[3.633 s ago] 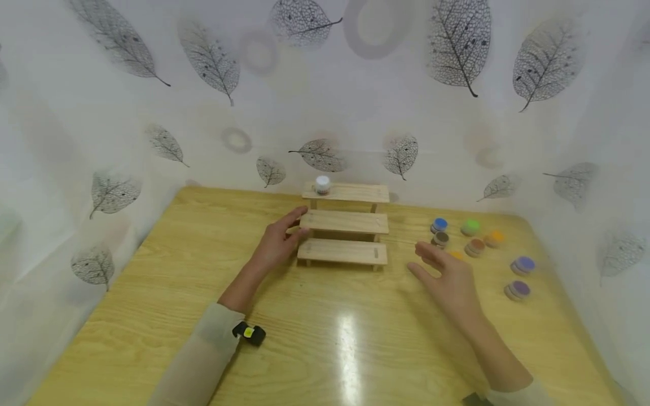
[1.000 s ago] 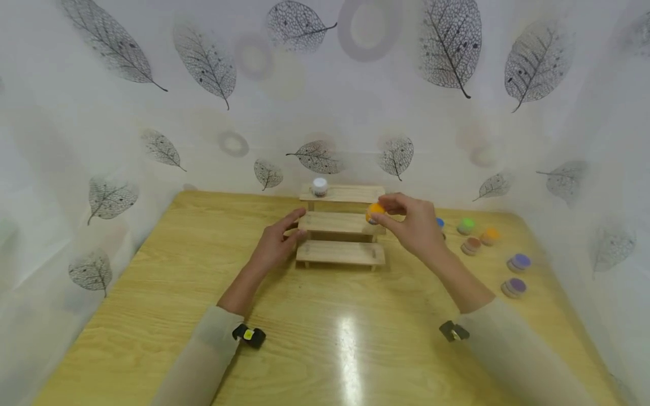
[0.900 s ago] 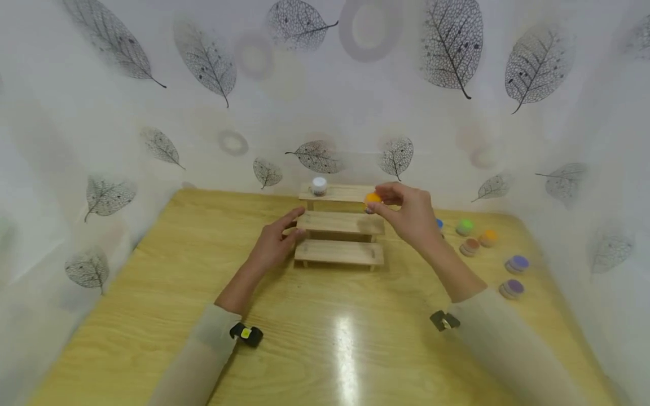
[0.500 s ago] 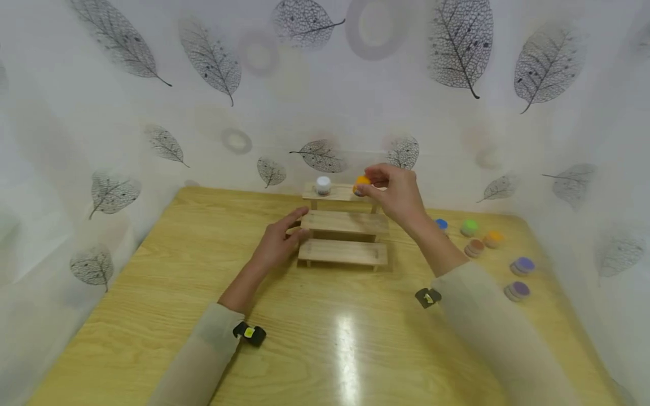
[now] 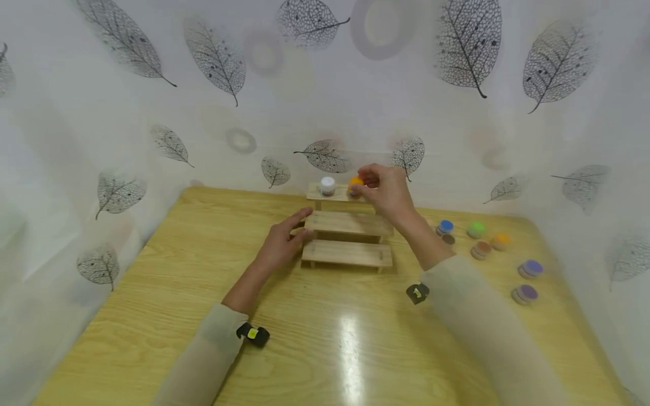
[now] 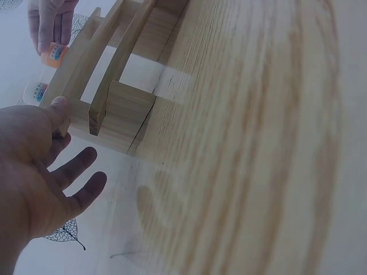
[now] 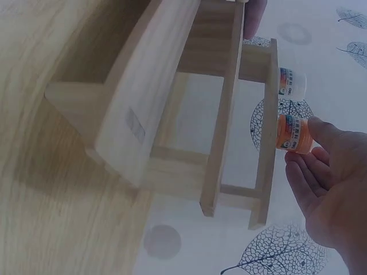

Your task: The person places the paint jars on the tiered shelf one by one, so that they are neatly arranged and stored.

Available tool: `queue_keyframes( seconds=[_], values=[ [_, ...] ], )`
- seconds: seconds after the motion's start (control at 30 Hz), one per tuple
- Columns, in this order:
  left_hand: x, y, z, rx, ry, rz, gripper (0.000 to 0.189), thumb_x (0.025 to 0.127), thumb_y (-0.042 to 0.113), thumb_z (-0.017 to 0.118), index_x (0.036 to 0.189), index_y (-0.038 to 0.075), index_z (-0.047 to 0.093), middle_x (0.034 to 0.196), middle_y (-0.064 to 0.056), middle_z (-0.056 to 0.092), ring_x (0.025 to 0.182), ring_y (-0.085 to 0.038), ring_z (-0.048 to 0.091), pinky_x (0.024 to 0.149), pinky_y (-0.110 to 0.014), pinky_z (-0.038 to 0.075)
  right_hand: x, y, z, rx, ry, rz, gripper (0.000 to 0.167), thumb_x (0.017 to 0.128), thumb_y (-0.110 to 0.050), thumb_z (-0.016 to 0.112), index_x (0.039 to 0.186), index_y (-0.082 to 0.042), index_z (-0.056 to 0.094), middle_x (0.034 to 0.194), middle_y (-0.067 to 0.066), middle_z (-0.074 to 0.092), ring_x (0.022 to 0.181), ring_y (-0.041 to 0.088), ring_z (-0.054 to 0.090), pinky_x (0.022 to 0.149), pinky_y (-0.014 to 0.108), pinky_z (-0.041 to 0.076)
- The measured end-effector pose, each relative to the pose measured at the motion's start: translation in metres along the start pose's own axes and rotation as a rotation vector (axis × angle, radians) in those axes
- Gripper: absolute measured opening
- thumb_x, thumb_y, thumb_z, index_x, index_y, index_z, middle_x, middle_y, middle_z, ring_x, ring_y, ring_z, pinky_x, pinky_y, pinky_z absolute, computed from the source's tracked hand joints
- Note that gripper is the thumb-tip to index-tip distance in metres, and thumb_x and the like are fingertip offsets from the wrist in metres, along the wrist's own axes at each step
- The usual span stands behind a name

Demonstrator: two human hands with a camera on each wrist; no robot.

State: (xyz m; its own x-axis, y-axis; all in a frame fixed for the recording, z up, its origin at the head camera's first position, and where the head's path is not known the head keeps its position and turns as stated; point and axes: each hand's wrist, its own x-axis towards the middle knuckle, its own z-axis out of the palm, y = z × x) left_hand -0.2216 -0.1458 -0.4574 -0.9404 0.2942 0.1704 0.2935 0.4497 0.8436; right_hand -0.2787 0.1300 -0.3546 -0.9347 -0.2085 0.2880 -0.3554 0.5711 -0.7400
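Observation:
A three-tier wooden stand (image 5: pixel 350 223) stands near the back of the table. My right hand (image 5: pixel 391 192) pinches an orange paint jar (image 7: pixel 294 134) between thumb and fingers, upright with its base at the top tier. To the left of it on that tier is a white paint jar (image 5: pixel 327 185). At the stand's left end, my left hand (image 5: pixel 279 243) holds the middle tier's end between thumb and forefinger; its other fingers (image 6: pixel 86 192) extend away in the left wrist view.
Several more paint jars stand right of the stand: blue (image 5: pixel 444 227), a dark one (image 5: pixel 448 240) partly behind the right arm, green (image 5: pixel 476 229), brown (image 5: pixel 481 250), orange (image 5: pixel 500 241) and two purple, one nearest the front (image 5: pixel 525 294). A leaf-patterned curtain (image 5: pixel 325 101) encloses the table.
My right hand has taken the orange jar from the group at right and moved it left and back to the top tier, beside the white jar. The left hand stays at the stand.

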Motion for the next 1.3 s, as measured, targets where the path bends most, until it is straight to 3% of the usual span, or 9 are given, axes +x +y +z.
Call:
queue_keyframes(
  seconds=[0.37,0.53,0.73,1.03,1.1,1.13,1.23,1.27,1.3],
  values=[
    [-0.001,0.003,-0.001,0.004,-0.002,0.011,0.057,0.109,0.021,0.062,0.163,0.015,0.043,0.168,-0.006,0.04,0.143,-0.036,0.053,0.106,-0.047,0.057,-0.003,0.001,0.012,0.051,0.033,-0.007,0.045,0.092,-0.012,0.085,0.13,0.004,0.069,0.122,0.018,0.074,0.11,0.029,0.073,0.096,0.034,0.062],
    [-0.001,0.003,-0.003,0.016,0.004,0.011,0.057,0.109,0.022,0.062,0.163,0.015,0.044,0.168,-0.007,0.04,0.143,-0.036,0.054,0.105,-0.047,0.057,-0.012,0.003,0.012,0.101,0.089,0.013,0.052,0.094,-0.022,0.084,0.137,0.003,0.067,0.132,0.021,0.071,0.121,0.031,0.07,0.102,0.036,0.059],
    [-0.002,0.005,-0.002,-0.006,0.0,-0.005,0.057,0.109,0.021,0.062,0.163,0.015,0.044,0.168,-0.008,0.04,0.143,-0.036,0.053,0.106,-0.047,0.056,-0.04,0.014,0.001,0.105,0.179,0.096,0.06,0.095,-0.032,0.084,0.144,-0.005,0.064,0.141,0.017,0.067,0.129,0.034,0.066,0.108,0.045,0.056],
    [-0.001,0.004,0.002,0.003,-0.019,-0.019,0.057,0.109,0.023,0.061,0.163,0.016,0.044,0.167,-0.006,0.042,0.144,-0.034,0.052,0.108,-0.048,0.055,-0.101,0.048,-0.03,-0.042,0.229,0.174,0.076,0.097,-0.042,0.08,0.159,-0.011,0.048,0.158,0.014,0.053,0.145,0.046,0.047,0.115,0.061,0.045],
    [-0.001,0.004,0.001,0.004,-0.017,-0.017,0.057,0.109,0.025,0.061,0.163,0.018,0.043,0.167,-0.005,0.042,0.144,-0.033,0.052,0.108,-0.047,0.055,-0.111,0.056,-0.038,-0.068,0.246,0.191,0.076,0.098,-0.041,0.078,0.16,-0.01,0.047,0.157,0.016,0.053,0.137,0.047,0.056,0.106,0.055,0.055],
    [-0.001,0.004,0.001,0.003,-0.016,-0.013,0.057,0.109,0.025,0.061,0.163,0.017,0.043,0.167,-0.005,0.042,0.144,-0.033,0.052,0.108,-0.047,0.056,-0.116,0.06,-0.041,-0.079,0.253,0.205,0.074,0.099,-0.04,0.077,0.16,-0.01,0.046,0.157,0.016,0.053,0.123,0.048,0.064,0.096,0.05,0.062],
    [-0.002,0.004,0.0,-0.001,-0.015,-0.009,0.058,0.11,0.026,0.061,0.164,0.018,0.042,0.168,-0.003,0.04,0.144,-0.033,0.052,0.108,-0.047,0.056,-0.128,0.072,-0.05,-0.049,0.261,0.258,0.07,0.102,-0.032,0.074,0.161,-0.008,0.044,0.159,0.014,0.051,0.121,0.046,0.065,0.094,0.048,0.062],
    [-0.002,0.003,0.0,0.0,-0.014,-0.012,0.058,0.109,0.026,0.06,0.164,0.018,0.042,0.168,-0.002,0.04,0.145,-0.032,0.052,0.108,-0.046,0.056,-0.131,0.077,-0.052,-0.034,0.264,0.273,0.069,0.102,-0.029,0.074,0.161,-0.007,0.044,0.159,0.015,0.051,0.12,0.046,0.066,0.102,0.048,0.059],
    [-0.002,0.003,-0.001,-0.001,-0.011,-0.013,0.058,0.109,0.027,0.061,0.164,0.019,0.042,0.168,-0.001,0.04,0.145,-0.032,0.052,0.108,-0.046,0.056,-0.133,0.081,-0.054,-0.034,0.273,0.289,0.068,0.102,-0.027,0.074,0.16,-0.007,0.045,0.159,0.014,0.051,0.131,0.045,0.061,0.112,0.055,0.05]
  ],
)
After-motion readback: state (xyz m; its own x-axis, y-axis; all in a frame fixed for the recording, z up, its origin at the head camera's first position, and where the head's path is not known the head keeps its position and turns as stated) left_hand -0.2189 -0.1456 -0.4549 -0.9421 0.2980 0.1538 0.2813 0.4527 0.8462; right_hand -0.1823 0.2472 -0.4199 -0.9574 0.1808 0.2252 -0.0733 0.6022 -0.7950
